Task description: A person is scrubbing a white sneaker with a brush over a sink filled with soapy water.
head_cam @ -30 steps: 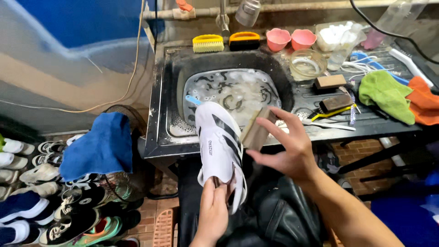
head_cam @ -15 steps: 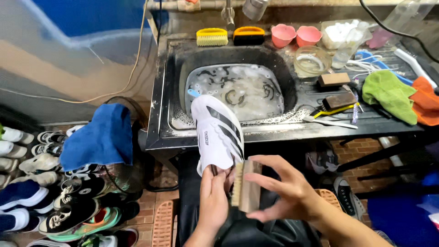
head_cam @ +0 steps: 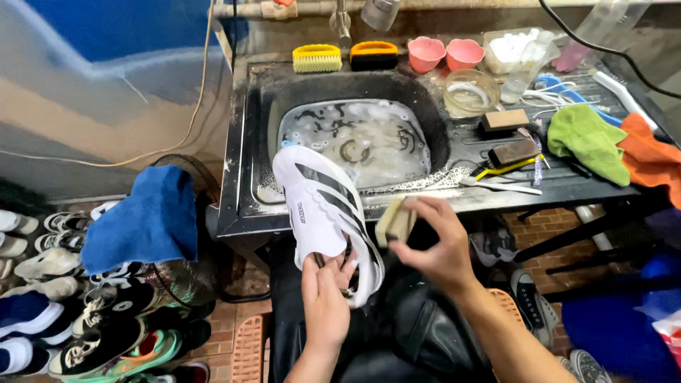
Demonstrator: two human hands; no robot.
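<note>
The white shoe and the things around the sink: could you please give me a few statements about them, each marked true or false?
1. The left hand holds the white shoe by its heel end. True.
2. The right hand is empty. False: its fingers grip a small brush.
3. The sink holds soapy water. True.
4. Both cloths on the counter are blue. False: one is a green cloth, the other an orange cloth.
5. Two pink cups stand behind the sink. True.
</note>
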